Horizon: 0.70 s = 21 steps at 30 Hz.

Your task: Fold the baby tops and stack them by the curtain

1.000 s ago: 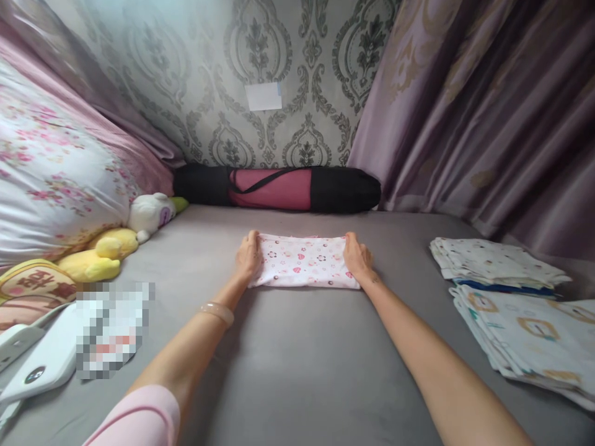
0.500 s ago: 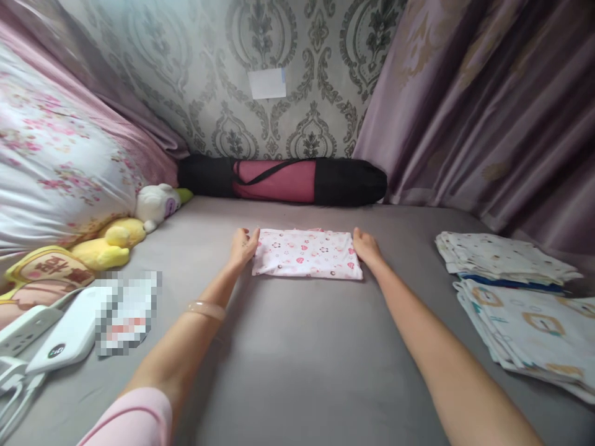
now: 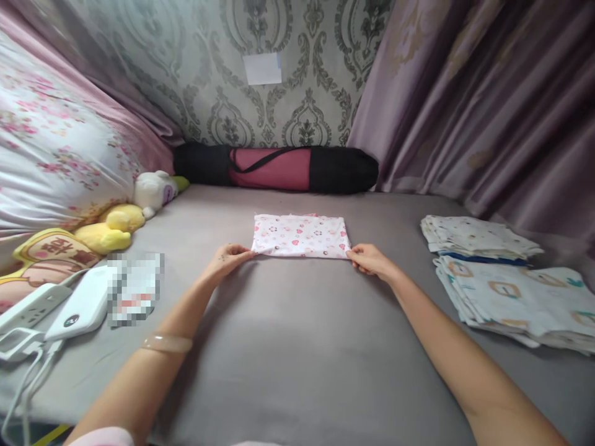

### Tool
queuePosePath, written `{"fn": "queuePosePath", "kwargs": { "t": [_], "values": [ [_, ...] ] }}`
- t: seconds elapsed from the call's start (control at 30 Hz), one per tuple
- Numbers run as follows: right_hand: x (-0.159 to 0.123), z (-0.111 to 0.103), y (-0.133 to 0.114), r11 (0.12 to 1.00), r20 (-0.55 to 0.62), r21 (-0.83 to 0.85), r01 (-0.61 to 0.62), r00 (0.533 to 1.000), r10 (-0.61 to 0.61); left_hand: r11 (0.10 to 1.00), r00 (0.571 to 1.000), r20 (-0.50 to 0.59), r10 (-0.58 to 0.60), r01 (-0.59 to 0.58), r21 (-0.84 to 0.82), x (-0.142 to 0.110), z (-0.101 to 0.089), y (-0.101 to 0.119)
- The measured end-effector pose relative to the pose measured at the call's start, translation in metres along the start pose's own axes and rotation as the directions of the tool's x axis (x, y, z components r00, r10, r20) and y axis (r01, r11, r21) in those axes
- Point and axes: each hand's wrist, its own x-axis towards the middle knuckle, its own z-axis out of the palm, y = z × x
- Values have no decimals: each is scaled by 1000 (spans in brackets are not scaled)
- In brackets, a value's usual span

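Observation:
A white cloth [image 3: 300,236] with pink hearts and small flowers lies folded into a flat rectangle on the grey bed sheet [image 3: 297,334]. My left hand [image 3: 227,259] pinches its near left corner between thumb and fingers. At the near right corner, my right hand [image 3: 369,259] is closed on the fabric in the same way, fingers curled under. The front edge runs nearly straight between both hands. A pale bangle sits on my left forearm.
Two stacks of folded cloths, one dotted [image 3: 478,236] and one lion-patterned [image 3: 515,297], lie at right. A black and pink long bag [image 3: 274,168] rests along the wall. Plush toys [image 3: 155,191], a white power bank [image 3: 81,306] and a power strip [image 3: 35,306] with cables are at left.
Both hands have moved from the upper sides of the folded cloth to its near corners and now pinch them. The view has tilted down slightly.

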Motion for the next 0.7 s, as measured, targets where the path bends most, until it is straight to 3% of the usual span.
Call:
{"fn": "queuePosePath", "kwargs": {
  "t": [0.17, 0.3, 0.47, 0.6, 0.7],
  "values": [
    [2, 3, 0, 1000, -33, -1, -14, 999, 13, 996, 993, -98, 58, -51, 67, 11, 10, -8],
    [4, 3, 1, 998, -61, -40, -39, 997, 36, 994, 989, -150, 19, -2, 113, 18, 11, -11],
    [6, 2, 2, 992, -38, -103, -69, 997, 65, 991, 995, -100, 4, 10, 136, 22, 0, -11],
    [11, -2, 4, 984, -22, -165, -66, 998, 63, 972, 994, 2, 109, -107, 210, 24, -12, -10],
    [15, -8, 2, 925, -40, -373, -64, 998, 53, 905, 980, -1, 199, -183, 383, 29, -16, -11]
  ]
}}
